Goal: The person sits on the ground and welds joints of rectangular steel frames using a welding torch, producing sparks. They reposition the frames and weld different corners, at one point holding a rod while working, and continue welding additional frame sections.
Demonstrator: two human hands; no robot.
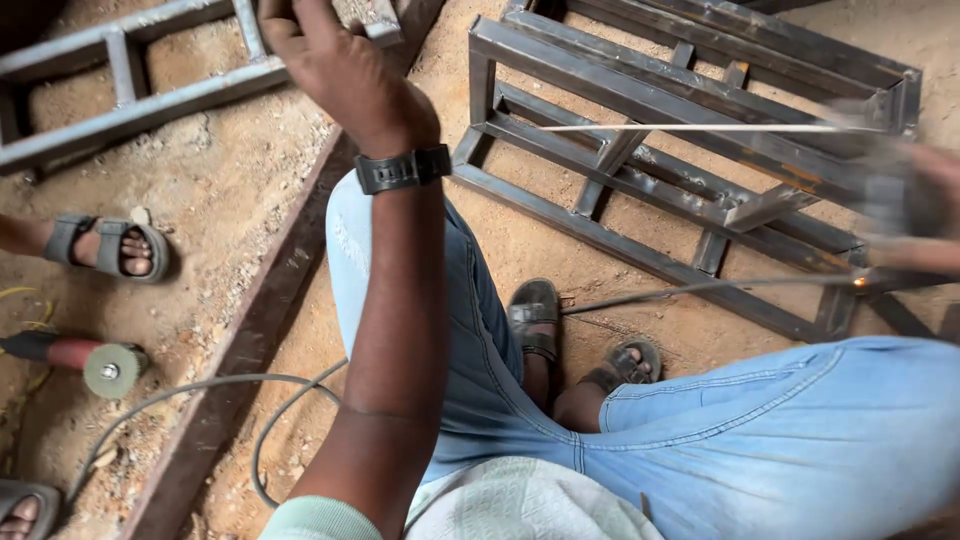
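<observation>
A thin rod point(700, 128) lies over the steel frame point(640, 190) on the sandy ground, far right, its end at the blurred right hand point(915, 205), grip unreadable; the left hand point(340, 70) is raised far left, fingers curled, a grinder point(90, 362) near left.

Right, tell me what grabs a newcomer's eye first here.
The raised left hand with its dark wristwatch fills the top centre. At right, the blurred right hand holds thin rods over a welded steel frame. An angle grinder lies on the sand at left.
</observation>
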